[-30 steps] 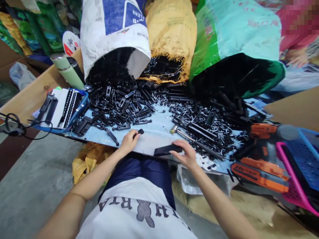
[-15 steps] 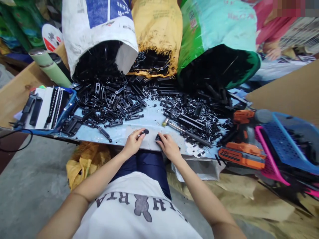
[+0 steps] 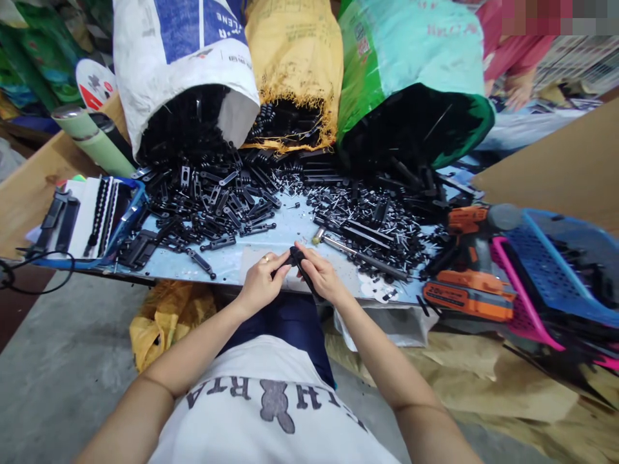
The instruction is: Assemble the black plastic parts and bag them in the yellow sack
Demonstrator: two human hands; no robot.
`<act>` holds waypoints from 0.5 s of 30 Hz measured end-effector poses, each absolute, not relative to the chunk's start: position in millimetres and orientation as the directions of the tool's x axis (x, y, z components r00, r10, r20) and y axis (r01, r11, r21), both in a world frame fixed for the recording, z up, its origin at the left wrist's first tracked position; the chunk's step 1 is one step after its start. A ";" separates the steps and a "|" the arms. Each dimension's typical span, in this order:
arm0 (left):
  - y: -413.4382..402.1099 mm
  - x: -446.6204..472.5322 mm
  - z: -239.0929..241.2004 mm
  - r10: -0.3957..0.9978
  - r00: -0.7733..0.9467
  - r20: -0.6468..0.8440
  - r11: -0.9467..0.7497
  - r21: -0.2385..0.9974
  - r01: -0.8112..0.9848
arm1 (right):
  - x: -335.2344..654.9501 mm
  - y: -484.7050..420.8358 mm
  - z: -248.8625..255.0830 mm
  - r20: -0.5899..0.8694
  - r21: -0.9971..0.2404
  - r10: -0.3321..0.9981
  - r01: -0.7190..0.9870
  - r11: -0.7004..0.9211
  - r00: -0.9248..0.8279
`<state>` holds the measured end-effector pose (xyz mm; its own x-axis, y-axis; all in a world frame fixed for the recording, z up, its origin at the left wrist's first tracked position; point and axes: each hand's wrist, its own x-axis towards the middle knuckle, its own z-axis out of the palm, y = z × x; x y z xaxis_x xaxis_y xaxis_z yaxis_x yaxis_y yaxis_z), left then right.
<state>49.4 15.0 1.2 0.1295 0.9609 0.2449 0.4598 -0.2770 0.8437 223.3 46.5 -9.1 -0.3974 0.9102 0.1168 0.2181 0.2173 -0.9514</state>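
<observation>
My left hand [image 3: 262, 280] and my right hand [image 3: 321, 276] meet at the near edge of the light blue table [image 3: 227, 259]. Both are closed on black plastic parts. The left pinches a small black part [image 3: 291, 254] at its fingertips. The right grips a longer black comb-like strip [image 3: 306, 275] that slants down toward my lap. The two parts touch between my hands. A ring shows on a left finger.
Heaps of black plastic pieces [image 3: 227, 200] and small screws [image 3: 377, 222] spill from white [image 3: 178, 64], yellow [image 3: 290, 58] and green [image 3: 416, 71] sacks. A hammer [image 3: 358, 252] lies beside my right hand. An orange drill [image 3: 469, 283], blue and pink baskets [image 3: 546, 277] stand right; a blue tray [image 3: 97, 219] left. Another person sits far right.
My right hand has carried the black strip from the right over to the left hand. Both hands have come together and lifted slightly off the table, joining the small part to the strip.
</observation>
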 end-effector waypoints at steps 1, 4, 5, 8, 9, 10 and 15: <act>13.7 50.3 1.0 0.959 0.118 0.256 -0.281 0.837 0.470 | 225.9 48.2 -9.1 0.147 -0.926 0.894 0.259 0.275 -0.423; 10.8 56.2 -3.6 0.943 0.037 0.332 -0.308 0.822 0.478 | 229.3 52.8 -7.1 0.232 -0.868 0.874 0.314 0.384 -0.427; 10.8 58.0 -5.6 0.933 0.009 0.359 -0.319 0.817 0.481 | 229.4 54.1 -5.6 0.266 -0.850 0.868 0.324 0.416 -0.419; 14.4 60.4 -9.1 0.901 0.008 0.434 -0.385 0.789 0.480 | 226.6 55.4 -0.6 0.312 -0.777 0.816 0.364 0.514 -0.486; 16.5 60.8 -9.2 0.890 0.024 0.456 -0.412 0.779 0.474 | 224.1 54.6 0.5 0.314 -0.753 0.796 0.374 0.541 -0.518; 18.5 61.3 -8.7 0.878 0.028 0.477 -0.434 0.770 0.468 | 220.5 53.0 1.1 0.324 -0.739 0.792 0.384 0.553 -0.517; 22.6 64.5 -1.8 0.789 -0.127 0.602 -0.481 0.732 0.482 | 196.2 40.3 -2.8 0.472 -0.752 0.851 0.398 0.525 -0.231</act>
<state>64.5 22.6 -1.8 -0.1272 0.7887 0.6015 0.4822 -0.4808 0.7323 196.2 40.3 -2.8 -0.2308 0.8510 0.4717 0.3982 0.5249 -0.7523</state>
